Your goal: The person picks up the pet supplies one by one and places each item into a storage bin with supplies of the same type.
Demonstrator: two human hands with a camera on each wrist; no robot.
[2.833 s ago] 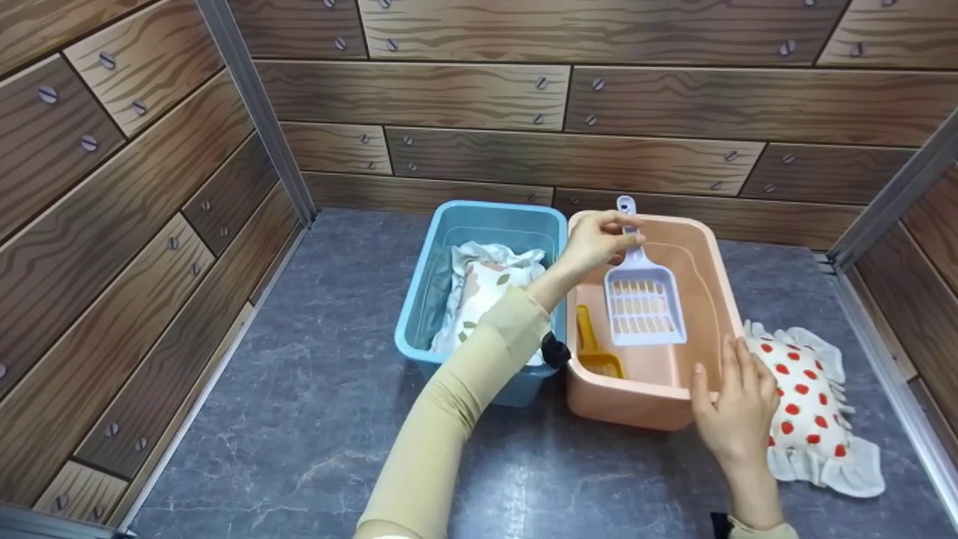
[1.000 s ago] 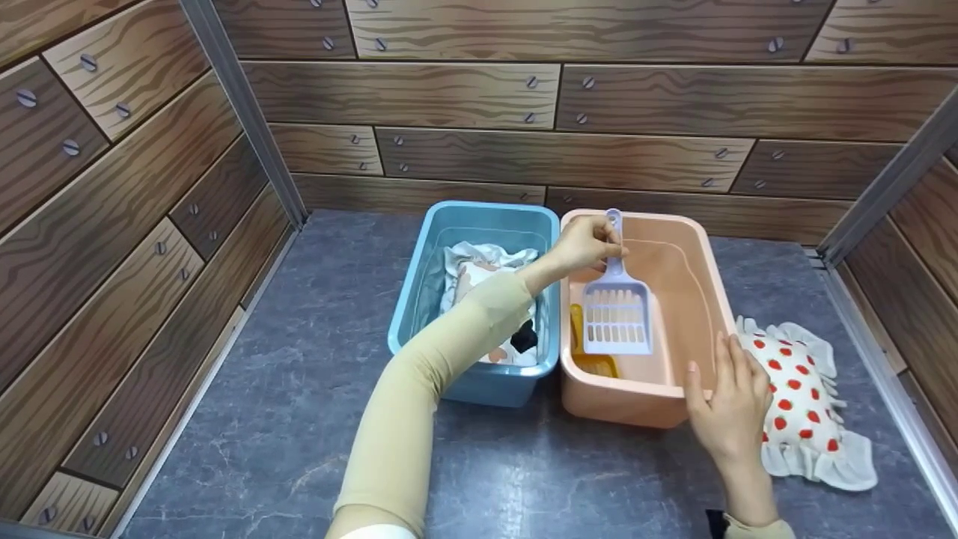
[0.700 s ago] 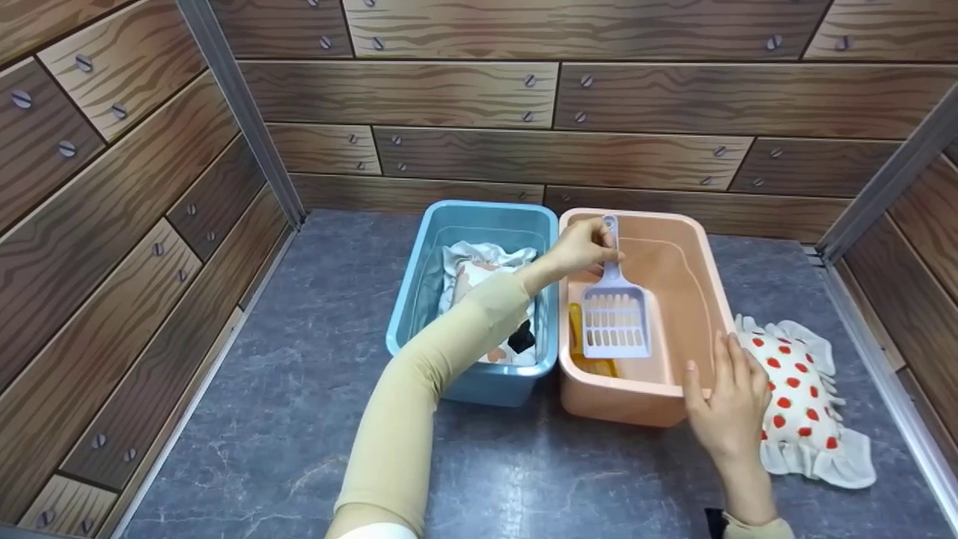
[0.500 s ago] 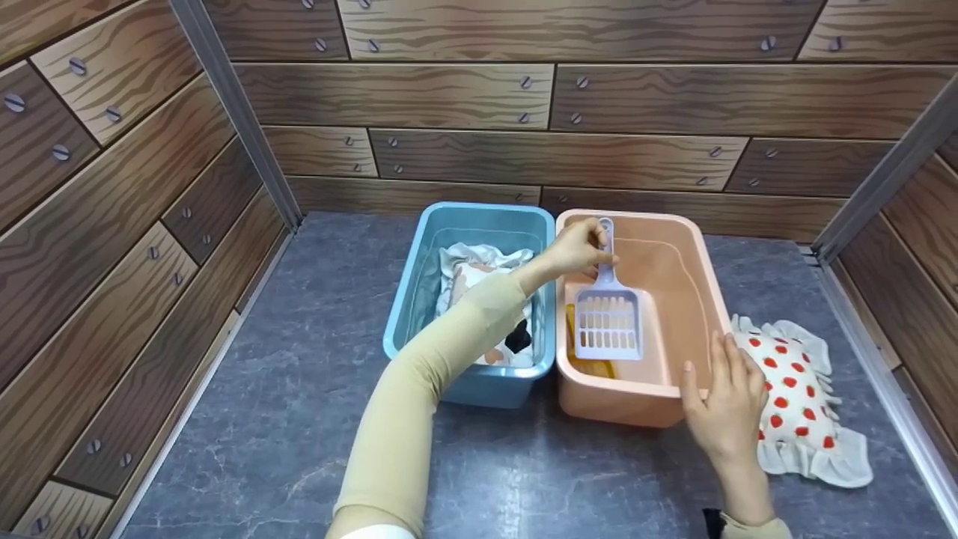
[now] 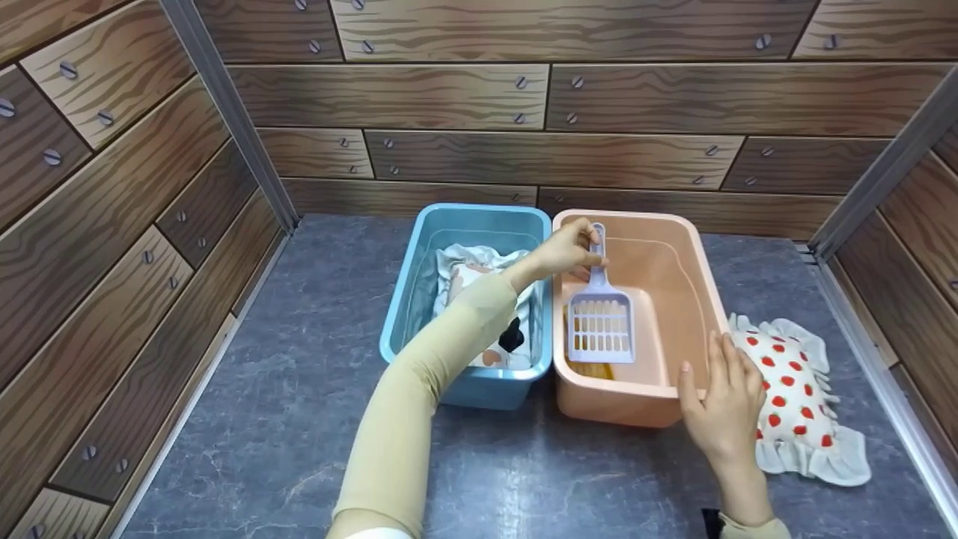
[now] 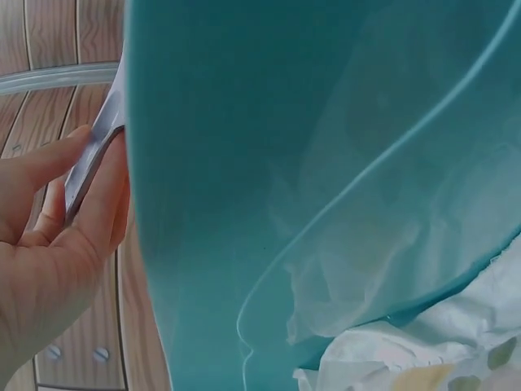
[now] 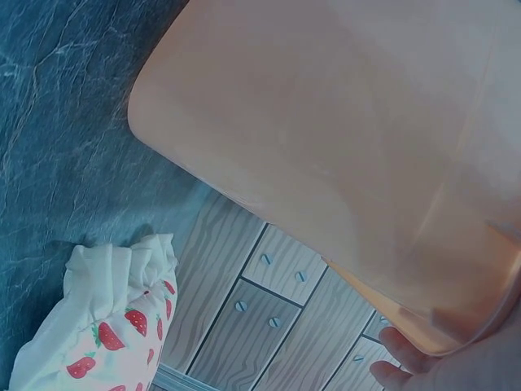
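Lavender slotted litter scoop, pinched by the handle between thumb and fingers of the left hand. Out over the left side of the peach plastic bin, handle toward the back, slotted blade toward the front. Can't tell how far down in the bin, or whether touching anything in there. Behind that blade, a yellow scoop, mostly covered up, at the bottom of the bin. Decent look at the grip from the left wrist: handle pretty much edge-on, just past the wall of the blue plastic bin.

Right hand over at the peach bin's near right corner, fingers more or less straight, resting on the rim. Just beside that, a white ruffled strawberry-print pillow, flat on the dark marbled floor.

Blue bin to the left of the peach one, super close or touching, can't tell which. Inside, a white frilly leaf-print pillow, partly hidden by the cream left sleeve. Behind everything, wood-plank-print panels.
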